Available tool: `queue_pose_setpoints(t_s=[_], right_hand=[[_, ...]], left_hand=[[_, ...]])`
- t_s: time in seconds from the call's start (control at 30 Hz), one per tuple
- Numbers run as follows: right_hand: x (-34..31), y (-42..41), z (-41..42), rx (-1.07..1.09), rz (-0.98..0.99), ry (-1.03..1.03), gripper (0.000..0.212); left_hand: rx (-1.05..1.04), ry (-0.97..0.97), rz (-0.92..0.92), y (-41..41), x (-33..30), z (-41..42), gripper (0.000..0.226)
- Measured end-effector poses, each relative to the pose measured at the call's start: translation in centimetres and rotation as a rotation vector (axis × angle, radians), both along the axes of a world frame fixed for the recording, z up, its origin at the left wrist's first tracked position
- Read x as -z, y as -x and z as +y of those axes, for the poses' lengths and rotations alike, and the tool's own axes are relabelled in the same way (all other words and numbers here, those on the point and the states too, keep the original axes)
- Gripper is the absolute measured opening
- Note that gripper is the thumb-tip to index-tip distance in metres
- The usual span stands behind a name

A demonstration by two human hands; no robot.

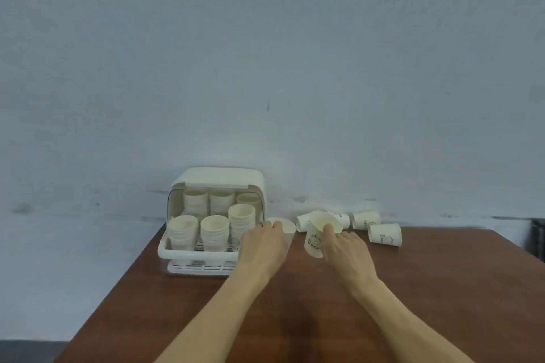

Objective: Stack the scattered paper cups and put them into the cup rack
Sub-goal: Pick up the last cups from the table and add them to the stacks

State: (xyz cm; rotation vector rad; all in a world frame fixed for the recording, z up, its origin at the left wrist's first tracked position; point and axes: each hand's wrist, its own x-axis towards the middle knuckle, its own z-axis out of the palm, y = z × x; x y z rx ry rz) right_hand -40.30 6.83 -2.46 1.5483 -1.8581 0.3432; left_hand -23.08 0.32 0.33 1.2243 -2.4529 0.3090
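Beside rack (165,247): my left hand (262,244) grips cup (287,227); right hand (343,247) pinches printed cup (317,237). I align rims squarely, nest gently, avoid crushing paper.

Matt paper cups (384,234), wooden table (295,318)

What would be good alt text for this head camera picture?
A person's right hand holds a paper cup while the left hand grips another cup, above a brown table. At left an open white cup rack holds cup stacks; loose cups lie by the wall.
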Motion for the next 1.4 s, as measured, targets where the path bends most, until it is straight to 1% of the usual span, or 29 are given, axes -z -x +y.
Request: queue_pose_setpoints(t_s=[0.03, 0.1, 0.13, 0.2, 0.27, 0.33, 0.4, 0.5, 0.57, 0.63, 0.73, 0.8, 0.9, 1.07, 1.1, 1.17, 1.23, 1.4], right_hand=[[-0.4, -1.1, -0.6, -0.036, -0.004, 0.011, 0.004], [-1.1, -3.0, -1.8, -0.078, -0.023, 0.016, 0.006], [-1.5, -4.0, -2.5, -0.088, -0.036, 0.004, 0.001], [-2.1, -5.7, -3.9, -0.093, -0.054, -0.039, 0.013], [-2.6, -7.4, -5.2, -0.108, -0.076, -0.058, 0.019], [-3.1, -9.2, -6.0, -0.134, -0.11, -0.103, 0.014], [-3.6, -10.9, -6.8, -0.146, -0.108, -0.102, 0.008], [-4.4, -13.1, -7.3, -0.118, -0.108, -0.126, 0.021], [-4.6, -14.0, -7.9, -0.14, -0.07, -0.13, 0.016], [-4.6, -14.4, -9.0, -0.21, -0.088, -0.104, 0.008], [-4.7, -14.9, -10.6, -0.247, -0.119, -0.101, 0.004], [-4.9, -15.3, -11.5, -0.26, -0.146, -0.123, 0.007], [-5.2, -16.0, -12.3, -0.294, -0.157, -0.095, 0.008], [-4.1, -16.5, -13.8, -0.298, -0.14, -0.061, 0.006], [-3.9, -16.5, -14.1, -0.283, -0.132, -0.053, 0.011], [-3.7, -16.9, -14.4, -0.238, -0.105, -0.075, 0.028], [-3.5, -17.0, -14.9, -0.204, -0.081, -0.064, 0.038], [-2.5, -17.2, -15.3, -0.204, -0.097, -0.094, 0.037]], left_hand=[[-0.023, -0.005, 0.023, -1.0, -0.1, -0.6, 0.029], [-0.074, -0.024, 0.08, -3.0, -0.3, -1.8, 0.027], [-0.097, -0.027, 0.108, -4.0, -0.4, -2.4, 0.025], [-0.143, -0.023, 0.16, -6.1, -0.6, -3.7, 0.024], [-0.183, -0.027, 0.204, -8.1, -0.8, -5.0, 0.022], [-0.22, -0.017, 0.223, -9.9, -1.0, -6.2, 0.022], [-0.255, -0.015, 0.23, -11.5, -1.2, -7.3, 0.023], [-0.297, -0.009, 0.26, -13.5, -1.3, -9.0, 0.021], [-0.326, 0.015, 0.269, -14.4, -1.3, -10.0, 0.02], [-0.344, 0.035, 0.274, -14.9, -1.2, -11.0, 0.021], [-0.364, 0.057, 0.26, -15.2, -0.9, -12.1, 0.02], [-0.387, 0.054, 0.234, -15.3, -0.6, -12.6, 0.02], [-0.42, 0.043, 0.212, -15.4, 0.2, -13.2, 0.018], [-0.408, -0.029, 0.165, -16.0, 2.4, -14.3, 0.02], [-0.399, -0.048, 0.15, -16.1, 2.8, -14.5, 0.021], [-0.391, -0.084, 0.123, -16.4, 3.8, -14.7, 0.022], [-0.387, -0.114, 0.11, -16.5, 4.6, -14.7, 0.021], [-0.375, -0.155, 0.09, -16.2, 5.4, -14.4, 0.023]])
